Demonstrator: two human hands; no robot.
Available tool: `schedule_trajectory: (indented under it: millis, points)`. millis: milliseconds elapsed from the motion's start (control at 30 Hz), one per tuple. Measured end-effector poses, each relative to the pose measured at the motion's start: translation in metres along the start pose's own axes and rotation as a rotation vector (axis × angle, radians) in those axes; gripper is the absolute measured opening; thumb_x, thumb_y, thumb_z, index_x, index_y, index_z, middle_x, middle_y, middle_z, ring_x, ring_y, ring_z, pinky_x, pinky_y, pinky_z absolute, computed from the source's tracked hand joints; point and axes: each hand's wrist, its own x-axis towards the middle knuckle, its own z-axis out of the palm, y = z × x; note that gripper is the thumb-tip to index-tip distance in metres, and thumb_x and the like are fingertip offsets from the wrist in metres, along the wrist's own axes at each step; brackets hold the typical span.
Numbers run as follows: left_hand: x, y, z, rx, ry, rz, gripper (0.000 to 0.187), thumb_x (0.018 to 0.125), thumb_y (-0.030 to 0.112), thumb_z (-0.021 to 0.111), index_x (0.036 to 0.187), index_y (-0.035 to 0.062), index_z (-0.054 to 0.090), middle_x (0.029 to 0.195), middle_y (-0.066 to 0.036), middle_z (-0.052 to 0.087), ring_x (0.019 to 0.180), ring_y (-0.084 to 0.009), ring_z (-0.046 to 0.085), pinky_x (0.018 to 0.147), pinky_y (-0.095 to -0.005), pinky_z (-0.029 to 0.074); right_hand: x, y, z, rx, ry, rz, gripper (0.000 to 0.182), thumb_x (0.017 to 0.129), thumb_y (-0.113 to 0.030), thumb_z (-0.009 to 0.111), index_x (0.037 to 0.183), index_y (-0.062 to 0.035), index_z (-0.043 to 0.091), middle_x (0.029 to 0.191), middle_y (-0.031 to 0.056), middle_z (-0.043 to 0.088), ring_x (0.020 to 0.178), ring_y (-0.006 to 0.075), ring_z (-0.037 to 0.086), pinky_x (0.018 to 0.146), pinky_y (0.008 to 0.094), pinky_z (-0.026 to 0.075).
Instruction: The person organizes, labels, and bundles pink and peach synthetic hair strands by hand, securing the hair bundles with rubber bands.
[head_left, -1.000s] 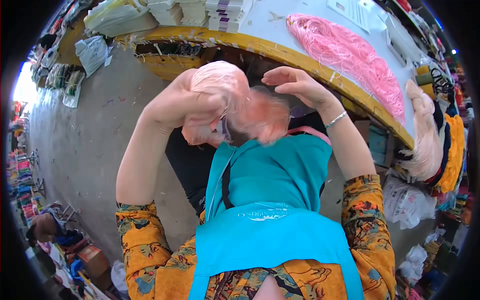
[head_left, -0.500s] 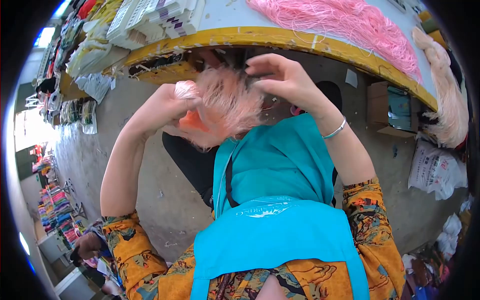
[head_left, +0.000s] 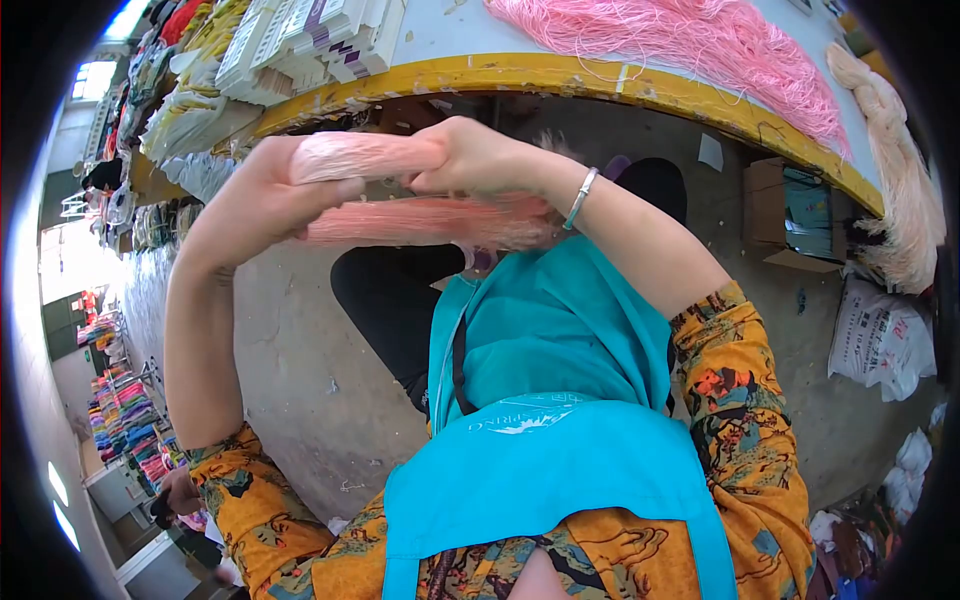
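Note:
A bundle of peach-pink thread [head_left: 375, 155] is stretched between my two hands, above the lap and near the table's edge. My left hand [head_left: 245, 200] is wrapped round its pale end, with the thumb along the underside. At the bundle's other end my right hand [head_left: 465, 160] pinches the strands. More of the pink thread [head_left: 420, 222] hangs below, its frayed ends toward the right and blurred. A silver bangle [head_left: 582, 198] circles my right wrist.
Pink yarn [head_left: 680, 60] and stacked white cards [head_left: 310, 45] lie on the yellow-edged table [head_left: 480, 75]. At right are pale yarn [head_left: 890, 170], a cardboard box [head_left: 768, 215] and a white bag [head_left: 880, 335]. A person [head_left: 185, 500] is at lower left.
The loose, bunched thread is now drawn out lengthwise between my hands. My right hand has moved left and closed on it; my left hand has shifted slightly left.

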Motion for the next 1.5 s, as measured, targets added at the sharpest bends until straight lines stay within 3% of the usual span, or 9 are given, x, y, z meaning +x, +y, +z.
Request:
schedule_trajectory:
  millis: [100, 233, 433, 567, 833, 1000, 1233, 1333, 1500]
  points:
    - [-0.010, -0.012, -0.014, -0.096, 0.044, -0.024, 0.024, 0.089, 0.025, 0.071, 0.096, 0.0032, 0.063, 0.062, 0.008, 0.048, 0.051, 0.0002, 0.042, 0.045, -0.0190, 0.036, -0.002, 0.028, -0.012, 0.074, 0.155, 0.014, 0.010, 0.088, -0.008, 0.065, 0.096, -0.0020, 0.066, 0.076, 0.0010, 0.061, 0.068, 0.0056, 0.053, 0.059, 0.0230, 0.044]
    - [-0.015, -0.022, -0.018, -0.446, 0.145, 0.087, 0.025, 0.088, 0.025, 0.072, 0.096, 0.0039, 0.060, 0.058, 0.009, 0.041, 0.046, 0.0002, 0.035, 0.043, -0.0200, 0.032, 0.001, 0.076, -0.022, -0.448, 0.233, -0.114, 0.025, 0.073, -0.019, 0.075, 0.092, -0.0036, 0.068, 0.075, 0.0112, 0.068, 0.075, 0.0296, 0.067, 0.068, 0.0410, 0.052]
    - [-0.010, -0.008, -0.014, -0.370, 0.071, 0.091, 0.026, 0.088, 0.026, 0.072, 0.096, 0.0034, 0.063, 0.059, 0.007, 0.045, 0.045, -0.0005, 0.037, 0.044, -0.0199, 0.034, -0.041, -0.015, -0.043, -0.589, -0.055, -0.009, 0.100, 0.064, -0.026, 0.085, 0.147, -0.0045, 0.034, 0.137, 0.0220, 0.051, 0.130, 0.0326, 0.048, 0.109, 0.0390, 0.039]
    - [0.005, 0.006, 0.012, -0.219, 0.002, 0.166, 0.025, 0.086, 0.024, 0.072, 0.095, 0.0016, 0.067, 0.061, 0.006, 0.051, 0.046, -0.0010, 0.041, 0.043, -0.0196, 0.033, -0.018, -0.051, -0.010, -0.153, 0.144, -0.568, 0.095, 0.069, -0.014, 0.083, 0.149, -0.0037, 0.032, 0.131, 0.0177, 0.054, 0.118, 0.0244, 0.055, 0.105, 0.0358, 0.043]
    - [-0.027, -0.035, -0.023, -0.350, 0.141, 0.150, 0.028, 0.085, 0.023, 0.075, 0.098, 0.0016, 0.063, 0.063, 0.005, 0.053, 0.046, -0.0015, 0.042, 0.040, -0.0194, 0.029, 0.004, -0.020, -0.009, 0.154, 0.202, -0.132, 0.020, 0.082, -0.005, 0.071, 0.101, 0.0005, 0.067, 0.081, 0.0025, 0.067, 0.064, 0.0072, 0.063, 0.058, 0.0228, 0.053]
    - [-0.011, -0.120, 0.013, -0.728, -0.032, 0.249, 0.094, 0.069, 0.070, 0.075, 0.120, -0.0062, 0.053, 0.075, -0.005, 0.064, 0.060, -0.0136, 0.062, 0.054, -0.0255, 0.049, 0.006, -0.093, -0.019, -0.145, 0.360, -0.321, 0.017, 0.082, -0.005, 0.070, 0.098, 0.0014, 0.068, 0.074, 0.0014, 0.065, 0.063, 0.0070, 0.061, 0.055, 0.0241, 0.049]
    - [0.036, -0.060, 0.083, -0.418, -0.750, -0.106, 0.053, 0.084, 0.043, 0.073, 0.123, 0.0092, 0.059, 0.089, -0.004, 0.066, 0.077, -0.0135, 0.065, 0.068, -0.0284, 0.052, 0.005, -0.127, 0.028, -0.756, 0.176, -0.519, 0.016, 0.070, -0.010, 0.069, 0.085, -0.0038, 0.066, 0.072, 0.0174, 0.063, 0.069, 0.0350, 0.064, 0.064, 0.0402, 0.050]
    - [0.013, -0.012, 0.080, 0.275, -0.585, 0.493, 0.080, 0.072, 0.058, 0.079, 0.130, 0.0086, 0.054, 0.104, -0.009, 0.065, 0.094, -0.0238, 0.064, 0.080, -0.0334, 0.052, -0.011, -0.114, 0.021, -0.648, 0.132, -0.531, 0.018, 0.070, -0.011, 0.072, 0.086, -0.0052, 0.066, 0.074, 0.0151, 0.065, 0.072, 0.0329, 0.066, 0.065, 0.0379, 0.052]
    - [-0.014, 0.020, 0.082, 0.021, -0.198, 1.127, 0.076, 0.070, 0.056, 0.080, 0.117, -0.0004, 0.062, 0.117, -0.016, 0.062, 0.088, -0.0321, 0.063, 0.079, -0.0424, 0.052, -0.032, -0.081, 0.028, -0.131, 0.049, -0.524, 0.029, 0.070, -0.009, 0.076, 0.096, -0.0031, 0.066, 0.080, 0.0148, 0.068, 0.071, 0.0273, 0.066, 0.067, 0.0340, 0.053]
